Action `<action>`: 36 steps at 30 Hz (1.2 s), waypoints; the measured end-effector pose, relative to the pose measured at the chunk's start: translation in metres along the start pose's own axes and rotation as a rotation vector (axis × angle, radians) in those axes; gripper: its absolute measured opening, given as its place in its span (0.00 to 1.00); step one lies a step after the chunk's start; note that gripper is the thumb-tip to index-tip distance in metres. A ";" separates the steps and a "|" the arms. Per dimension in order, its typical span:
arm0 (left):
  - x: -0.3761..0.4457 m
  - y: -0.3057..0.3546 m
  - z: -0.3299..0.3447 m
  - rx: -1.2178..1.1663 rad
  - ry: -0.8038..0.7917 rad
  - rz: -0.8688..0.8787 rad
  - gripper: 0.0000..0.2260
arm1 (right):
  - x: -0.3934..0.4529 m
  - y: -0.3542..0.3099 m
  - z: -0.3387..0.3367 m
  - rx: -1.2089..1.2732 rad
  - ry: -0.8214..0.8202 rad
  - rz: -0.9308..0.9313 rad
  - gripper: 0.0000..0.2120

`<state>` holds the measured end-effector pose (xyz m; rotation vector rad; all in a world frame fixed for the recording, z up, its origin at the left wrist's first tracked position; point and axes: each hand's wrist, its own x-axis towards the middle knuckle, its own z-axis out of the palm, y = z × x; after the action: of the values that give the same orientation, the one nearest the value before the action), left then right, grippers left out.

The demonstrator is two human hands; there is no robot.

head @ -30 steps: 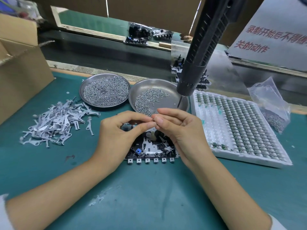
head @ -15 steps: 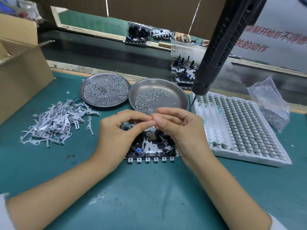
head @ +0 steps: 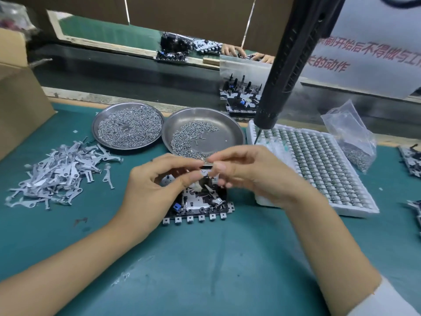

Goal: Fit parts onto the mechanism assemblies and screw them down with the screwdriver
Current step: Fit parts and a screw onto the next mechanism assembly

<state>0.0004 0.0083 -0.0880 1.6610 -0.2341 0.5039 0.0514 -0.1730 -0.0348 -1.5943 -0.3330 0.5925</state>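
Looking at the mechanism assembly (head: pixel 198 201) first: it sits flat on the green mat (head: pixel 205 270), right in front of the person, row of little square tabs facing them. Both hands hover just over its far edge. The left hand (head: pixel 155 185) has thumb and forefinger curled in toward the right hand (head: pixel 248 172), whose fingertips pinch something tiny and dark, maybe a small part, but it's too blurred to call. Can't tell if the left is actually gripping it too or just steadying.

The electric screwdriver (head: pixel 289 65) hangs untouched above the white parts tray (head: pixel 355 201), tip pointing down. Two steel dishes of screws (head: pixel 196 137) sit just behind the hands, and a pile of grey stamped levers (head: pixel 61 174) lies off to the left.

My take for doing this bit well: seat the part fully before letting go, keep the assembly flat, and only then grab a screw and the driver.
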 end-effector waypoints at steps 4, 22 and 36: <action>0.002 0.001 0.000 0.020 0.034 -0.031 0.06 | -0.026 -0.022 -0.053 -0.668 0.240 0.029 0.06; 0.003 -0.001 0.001 -0.055 0.091 -0.123 0.05 | -0.049 0.009 -0.055 -1.218 0.252 0.021 0.21; -0.002 -0.002 0.008 -0.040 -0.031 -0.085 0.08 | -0.027 0.018 -0.016 -0.119 0.308 -0.214 0.04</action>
<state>0.0015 0.0011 -0.0914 1.6332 -0.1944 0.4068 0.0352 -0.2032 -0.0477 -1.7079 -0.3065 0.1612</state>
